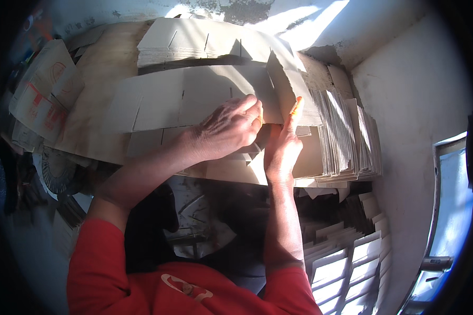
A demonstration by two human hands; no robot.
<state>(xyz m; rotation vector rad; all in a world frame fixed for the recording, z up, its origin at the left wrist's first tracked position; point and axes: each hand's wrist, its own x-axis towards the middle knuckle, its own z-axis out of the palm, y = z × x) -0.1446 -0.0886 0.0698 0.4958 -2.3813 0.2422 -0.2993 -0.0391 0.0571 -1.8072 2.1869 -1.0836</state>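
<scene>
A flat slotted cardboard sheet (158,102) lies across the table before me, its right end panel (282,84) bent upright. My left hand (234,123) is closed in a fist over the sheet's near edge, left of the raised panel. A bit of orange shows at its fingertips; whatever it may hold is hidden. At the near end of the raised panel, my right hand (282,149) pinches the cardboard, one orange-covered finger pointing up along its right side. The right thumb is mostly hidden.
Behind the sheet lies a stack of slotted cardboard (186,44). Bundles of cardboard (336,134) stand on edge at the table's right end, beside the wall (404,94). Printed cardboard (50,94) rests at the left. More cardboard pieces (347,262) sit below at the right.
</scene>
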